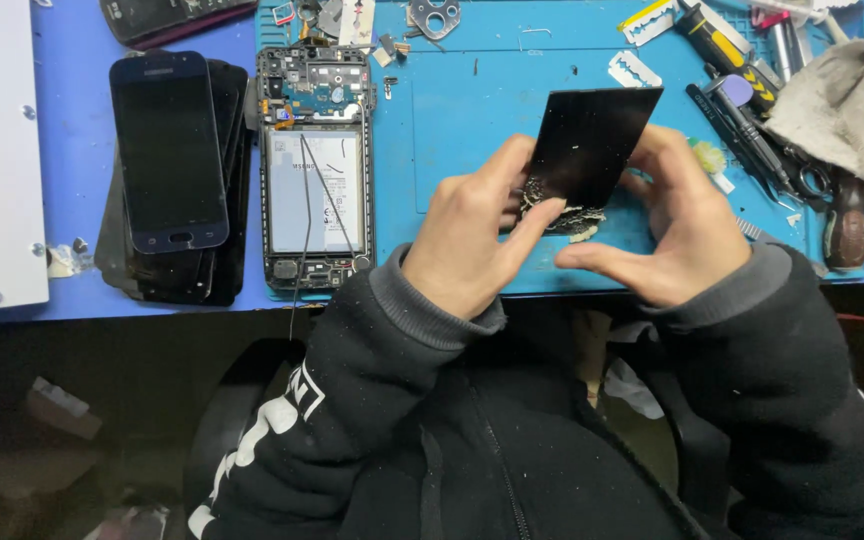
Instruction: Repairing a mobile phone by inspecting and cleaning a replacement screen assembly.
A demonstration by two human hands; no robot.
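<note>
Two hands meet over the blue mat [472, 110], and both hold one black glass panel [592, 140]. Far to the left of the fingers lies a stack of dark phones [167, 160], and next to it an opened phone [314, 170] with its battery showing. The left hand [472, 245] is curled closed, its thumb pressing the lower left corner of the panel, where grey crumbs of old glue [562, 212] hang. The right hand [677, 225] grips the right edge, fingers behind and thumb stretched under it. The panel's long axis rises from the fingertips up and to the right, away from the body; the left thumb is nearer to the crumbs. Right of the fingers lie razor blades [634, 70], screwdrivers [727, 55] and a grey cloth [852, 100].
</note>
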